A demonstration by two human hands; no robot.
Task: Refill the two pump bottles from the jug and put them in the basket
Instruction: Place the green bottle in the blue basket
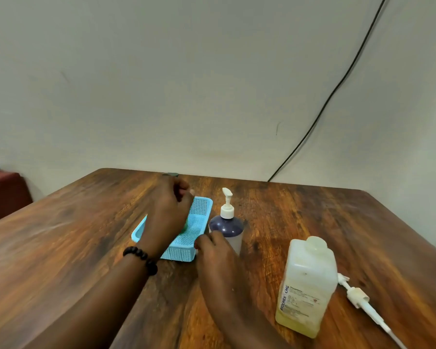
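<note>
Dark, strongly grained wooden counter (312, 222), rounded far corners, set against a plain off-white wall (186, 84). Black cable (337, 89) runs down the wall and disappears behind the counter's far right edge. A reddish-brown piece of furniture (3, 195) shows at the left edge, beyond the counter.

Light blue mesh basket (199, 215) sits mid-counter. Left hand (170, 210), beaded bracelet (141, 258) at the wrist, is over the basket with fingers curled; something green shows beneath it, but whether the hand grips it cannot be told.

Just right of the basket stands a pump bottle (228, 227), upright, dark liquid in its upper body, white pump on top. Right hand (217, 250) rests against its near side, fingers partly around it.

Well to the right, nearer the viewer, the jug (307, 285) stands: a translucent squared container with yellowish liquid low inside and a printed label. A loose white pump (360, 298) with its long tube lies flat on the counter just right of the jug.
</note>
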